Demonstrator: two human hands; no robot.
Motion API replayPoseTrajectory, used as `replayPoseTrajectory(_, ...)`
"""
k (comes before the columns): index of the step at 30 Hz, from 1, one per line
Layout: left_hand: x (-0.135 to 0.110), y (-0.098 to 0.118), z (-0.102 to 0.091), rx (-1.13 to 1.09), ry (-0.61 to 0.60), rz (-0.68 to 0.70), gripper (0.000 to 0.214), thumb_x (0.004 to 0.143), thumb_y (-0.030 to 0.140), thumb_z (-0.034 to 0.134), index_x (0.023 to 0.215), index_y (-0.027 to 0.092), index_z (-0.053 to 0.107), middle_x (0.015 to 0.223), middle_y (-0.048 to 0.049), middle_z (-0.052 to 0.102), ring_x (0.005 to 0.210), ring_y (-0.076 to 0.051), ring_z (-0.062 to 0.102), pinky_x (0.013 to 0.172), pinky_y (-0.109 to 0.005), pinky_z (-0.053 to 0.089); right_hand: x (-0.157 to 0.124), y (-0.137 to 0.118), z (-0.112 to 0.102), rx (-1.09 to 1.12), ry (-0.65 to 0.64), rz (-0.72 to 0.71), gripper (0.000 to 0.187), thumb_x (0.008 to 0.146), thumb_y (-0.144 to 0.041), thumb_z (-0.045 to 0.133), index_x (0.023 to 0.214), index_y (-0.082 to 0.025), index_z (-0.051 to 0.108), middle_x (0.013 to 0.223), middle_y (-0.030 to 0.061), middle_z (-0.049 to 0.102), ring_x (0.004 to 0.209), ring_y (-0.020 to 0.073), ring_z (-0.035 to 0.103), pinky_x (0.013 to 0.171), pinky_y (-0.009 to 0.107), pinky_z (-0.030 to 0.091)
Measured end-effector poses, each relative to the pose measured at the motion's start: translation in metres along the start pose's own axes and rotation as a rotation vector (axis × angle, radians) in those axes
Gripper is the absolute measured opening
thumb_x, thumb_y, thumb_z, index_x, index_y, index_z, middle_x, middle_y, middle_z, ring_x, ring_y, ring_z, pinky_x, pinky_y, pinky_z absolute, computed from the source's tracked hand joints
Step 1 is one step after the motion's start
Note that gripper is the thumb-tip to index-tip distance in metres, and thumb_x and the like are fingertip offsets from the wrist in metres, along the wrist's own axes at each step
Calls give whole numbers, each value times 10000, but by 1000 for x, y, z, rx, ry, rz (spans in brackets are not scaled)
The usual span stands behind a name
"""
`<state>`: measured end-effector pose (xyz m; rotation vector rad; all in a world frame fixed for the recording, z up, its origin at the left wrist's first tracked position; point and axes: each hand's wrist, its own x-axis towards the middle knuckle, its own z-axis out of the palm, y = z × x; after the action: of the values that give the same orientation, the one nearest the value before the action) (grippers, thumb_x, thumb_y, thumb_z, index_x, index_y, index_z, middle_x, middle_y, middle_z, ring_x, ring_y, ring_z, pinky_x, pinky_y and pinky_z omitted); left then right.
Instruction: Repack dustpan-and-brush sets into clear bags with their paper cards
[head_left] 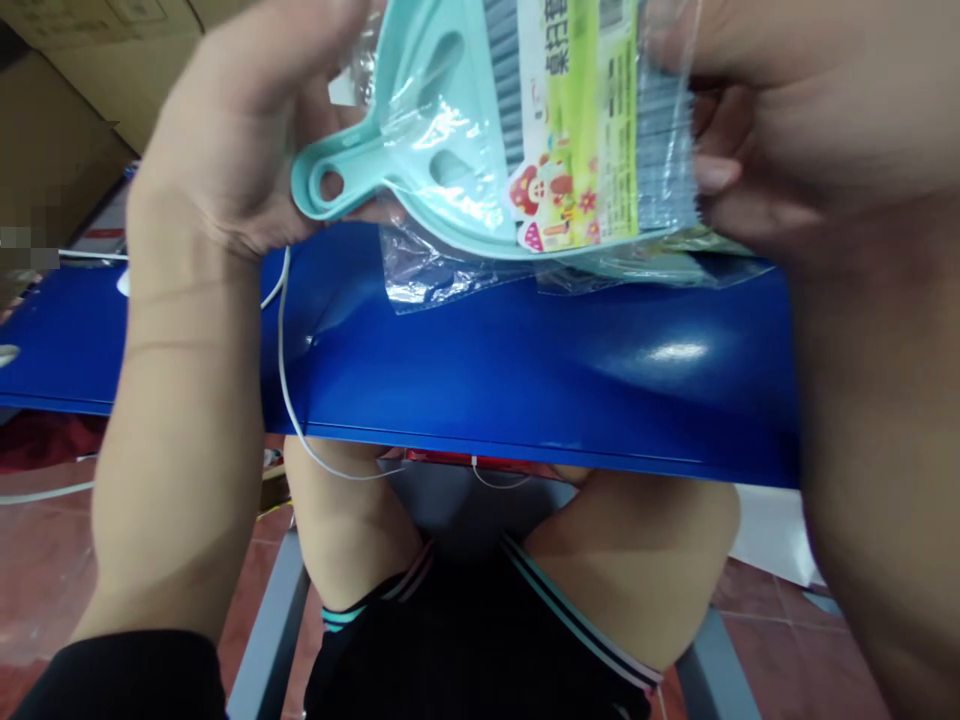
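Observation:
A turquoise dustpan (465, 120) with a small grey-bristled brush (664, 150) is held up above the blue table. Both are wrapped in a clear plastic bag (427, 275), with a yellow-green printed label (577, 130) across the bristles. My left hand (262, 130) wraps round the handle end of the set, thumb toward the top edge of the view. At the bristle end, my right hand (750, 130) grips the bag with bent fingers; it is partly blurred. The upper part of the set is cut off by the frame.
Beneath the set lies a glossy blue tabletop (487, 360). A white cable (283, 350) hangs over its front edge near my left forearm. Cardboard boxes (112, 60) stand at the back left. My legs are below the table.

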<state>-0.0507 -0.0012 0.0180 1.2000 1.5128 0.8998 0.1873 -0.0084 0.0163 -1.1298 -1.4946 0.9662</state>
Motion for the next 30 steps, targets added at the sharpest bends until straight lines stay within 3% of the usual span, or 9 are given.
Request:
replayPoseTrajectory(3,6,-1,-1,114,-117,258,629,1003,354,640,1592,185,498,1131,-60,807,1331,-270,717,1034,-286,676,1,4,-1,-20,-22,22,335,986,-68,611,676,-168,688,435,-89,444,294,4,328,260,165,144)
replayPoseTrajectory(7,13,-3,-7,167,-293,448,502,957,237,644,1458,201,663,1300,-7,774,1301,-285,729,1015,-353,688,2,4,-4,-86,-24,67,296,1006,-82,588,774,-180,742,406,-90,378,265,20,292,241,172,105)
replayPoseTrajectory(10,15,-4,-9,162,-308,460,479,954,224,647,1432,212,683,1358,10,753,1259,-290,746,1050,-423,682,2,4,-7,-93,-22,78,280,1005,-101,603,775,-186,738,442,-78,414,280,19,323,244,176,82)
replayPoseTrajectory(14,14,-3,-10,156,-272,449,514,979,235,636,1486,156,640,1243,-17,780,1216,-297,760,1122,-464,645,2,3,-9,-104,-16,107,278,1013,-124,616,781,-200,751,431,-73,401,280,13,314,261,180,87)
replayPoseTrajectory(19,12,-1,-8,196,-209,394,421,1024,242,619,1439,253,690,1282,3,773,1287,-256,734,1076,-333,645,6,6,-14,-91,-8,105,245,1000,-176,669,761,-194,722,483,-59,447,320,0,352,278,157,99)
replayPoseTrajectory(23,10,1,-5,155,-195,378,389,1052,174,551,1412,199,695,1206,11,778,1327,-230,707,907,-186,637,6,8,-15,-70,23,81,194,985,-135,666,804,-197,699,483,-74,404,313,23,350,263,164,76)
replayPoseTrajectory(26,12,-1,-6,93,-157,368,348,1043,139,554,1349,179,715,1163,18,763,1304,-185,717,857,-119,609,5,8,-17,-87,35,89,294,998,-140,642,707,-175,628,487,-61,413,316,23,344,253,171,80)
replayPoseTrajectory(28,14,-2,-8,49,-173,384,319,1039,153,571,1318,179,723,1161,4,744,1324,-201,708,954,-193,642,4,8,-18,-85,36,76,361,1015,-148,620,656,-159,587,510,-46,454,337,13,365,264,163,103)
replayPoseTrajectory(30,15,-3,-8,19,-199,388,299,1043,151,554,1287,158,727,1127,-15,729,1350,-253,693,1076,-338,649,3,6,-17,-57,37,66,396,1021,-140,610,629,-156,555,506,-41,442,357,1,370,284,154,116)
